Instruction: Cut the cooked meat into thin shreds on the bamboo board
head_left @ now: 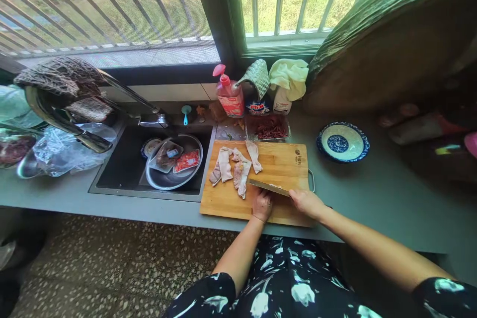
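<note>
My right hand is closed around the handle of a knife, whose broad blade points left across the wooden cutting board. Just in front of the blade's near side, my left hand has its fingers curled down on the board. A pale sliver of meat shows along the blade by those fingers; most of it is hidden by the knife and hand. Left of the blade lie several strips of pale, skin-on meat, and another strip reaches the board's far edge.
Behind the board stands a clear tray of dark red meat, with a pink pump bottle beyond. At right sits a blue-and-white bowl. The sink at left holds a metal basin with packaged food; a faucet stands behind.
</note>
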### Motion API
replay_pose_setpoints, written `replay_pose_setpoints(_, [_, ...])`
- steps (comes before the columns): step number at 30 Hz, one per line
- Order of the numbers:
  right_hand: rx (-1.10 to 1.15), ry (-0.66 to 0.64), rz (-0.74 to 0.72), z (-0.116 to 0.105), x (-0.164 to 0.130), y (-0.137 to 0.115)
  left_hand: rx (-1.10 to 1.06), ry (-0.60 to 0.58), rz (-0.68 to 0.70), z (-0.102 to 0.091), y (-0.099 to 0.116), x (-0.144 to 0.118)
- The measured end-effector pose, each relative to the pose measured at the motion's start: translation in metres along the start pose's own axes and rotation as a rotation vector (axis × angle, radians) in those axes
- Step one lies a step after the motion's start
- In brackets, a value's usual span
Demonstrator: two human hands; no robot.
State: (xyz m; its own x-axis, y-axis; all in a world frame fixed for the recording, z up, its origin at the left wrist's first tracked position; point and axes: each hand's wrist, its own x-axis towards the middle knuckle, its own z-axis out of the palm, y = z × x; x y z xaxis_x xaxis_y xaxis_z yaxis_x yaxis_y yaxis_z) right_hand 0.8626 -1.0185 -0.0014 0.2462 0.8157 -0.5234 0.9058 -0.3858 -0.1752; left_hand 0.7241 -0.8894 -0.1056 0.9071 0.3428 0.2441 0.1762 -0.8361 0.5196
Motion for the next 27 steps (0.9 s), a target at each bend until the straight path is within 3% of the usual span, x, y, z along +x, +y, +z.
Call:
replay_pose_setpoints(9, [0.048, -0.043, 0.081, 0.017, -0.043, 0.023, -0.027, 0.087, -0.009, -0.001, 0.001, 0.001])
replay_pose_setpoints(17, [0.027, 0.009, 0.134, 0.002, -0.006, -0.005, -0.061, 0.068, 0.05, -0.005, 0.001, 0.003])
replay_pose_setpoints(22, [0.104, 0.034, 0.162, -0.002, -0.011, 0.01, -0.071, 0.075, 0.016, -0.007, 0.005, 0.005])
replay_pose_setpoints(27, [0.092, 0.084, 0.089, -0.009, -0.022, 0.019, -0.033, 0.045, 0.005, -0.009, 0.005, 0.004])
